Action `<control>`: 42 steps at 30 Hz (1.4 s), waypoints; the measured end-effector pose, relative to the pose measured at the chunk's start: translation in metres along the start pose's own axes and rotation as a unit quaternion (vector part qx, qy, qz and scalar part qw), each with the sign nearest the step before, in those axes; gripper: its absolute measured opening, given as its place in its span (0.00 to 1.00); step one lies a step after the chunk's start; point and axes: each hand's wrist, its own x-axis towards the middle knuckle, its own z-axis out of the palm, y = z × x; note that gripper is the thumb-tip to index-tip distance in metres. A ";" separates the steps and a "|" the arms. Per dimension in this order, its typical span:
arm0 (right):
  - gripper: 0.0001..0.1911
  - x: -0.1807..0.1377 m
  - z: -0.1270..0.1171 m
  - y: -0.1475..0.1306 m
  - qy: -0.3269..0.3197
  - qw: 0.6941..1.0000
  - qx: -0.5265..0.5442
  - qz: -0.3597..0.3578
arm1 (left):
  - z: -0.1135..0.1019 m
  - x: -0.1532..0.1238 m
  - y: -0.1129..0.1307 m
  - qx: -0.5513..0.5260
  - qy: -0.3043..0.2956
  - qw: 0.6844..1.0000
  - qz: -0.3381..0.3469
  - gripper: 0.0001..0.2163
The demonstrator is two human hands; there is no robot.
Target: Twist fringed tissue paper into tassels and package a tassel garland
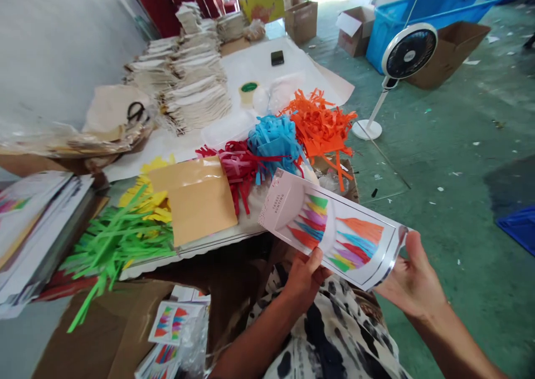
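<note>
Above my lap I hold a tassel bunting package (334,228), a long pale card with printed tassels in several colours. My left hand (307,278) pinches its lower edge near the middle. At the right end, my right hand (412,276) grips the shiny corner with the thumb on top. Just beyond the package lie bundles of cut tissue tassels: orange (320,122), blue (276,142) and dark red (236,161). Further left are yellow tassels (146,195) and green tassels (121,245). A tan card (196,200) rests on the table between them.
Stacks of folded paper (196,89), a tape roll (249,87) and a phone (277,58) are on the table. A white fan (409,56) stands at the right. Packed buntings (175,323) sit in a carton (112,323) at lower left.
</note>
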 end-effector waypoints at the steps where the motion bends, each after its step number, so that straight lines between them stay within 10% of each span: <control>1: 0.48 0.001 0.004 0.000 0.021 0.999 -0.021 -0.022 | -0.001 -0.001 -0.003 0.001 -0.011 1.000 -0.002 0.24; 9: 0.35 -0.016 0.002 -0.022 0.007 0.998 -0.027 -0.063 | 0.010 0.008 0.010 -0.066 -0.029 0.994 0.082 0.12; 13: 0.22 -0.036 -0.005 -0.039 0.190 0.962 -0.088 -0.174 | 0.027 0.015 0.043 -0.143 0.003 0.982 0.121 0.11; 17: 0.41 -0.026 0.017 -0.020 0.165 0.972 -0.040 -0.165 | 0.045 0.022 0.041 -0.127 -0.036 0.987 0.088 0.15; 20: 0.38 -0.004 0.037 -0.002 0.103 0.987 0.048 -0.112 | 0.052 0.026 0.016 -0.084 -0.100 0.989 0.064 0.26; 24: 0.27 0.020 0.028 0.002 0.195 0.968 0.099 -0.126 | 0.037 0.003 0.004 0.086 -0.180 0.980 -0.025 0.29; 27: 0.25 0.027 -0.001 -0.009 0.193 0.963 0.084 -0.171 | 0.017 -0.029 0.034 0.358 -0.292 0.884 -0.077 0.19; 30: 0.21 0.025 -0.022 -0.023 0.150 0.968 0.054 -0.193 | 0.011 -0.045 0.080 0.492 -0.222 0.797 0.270 0.17; 32: 0.19 0.022 -0.026 -0.030 0.094 0.976 0.040 -0.192 | 0.015 -0.040 0.106 0.525 -0.051 0.703 0.478 0.40; 33: 0.20 0.021 -0.026 -0.032 0.061 0.979 0.034 -0.190 | 0.018 -0.034 0.114 0.542 -0.014 0.692 0.478 0.51; 35: 0.21 0.018 -0.023 -0.033 0.001 0.983 0.023 -0.181 | 0.022 -0.020 0.120 0.535 -0.039 0.748 0.390 0.56; 38: 0.24 0.016 -0.017 -0.026 -0.046 0.985 0.013 -0.165 | 0.013 -0.009 0.105 0.451 -0.086 0.862 0.216 0.39; 42: 0.24 0.012 -0.010 -0.011 -0.067 0.988 -0.015 -0.138 | -0.016 -0.016 0.074 0.391 -0.032 0.905 0.163 0.21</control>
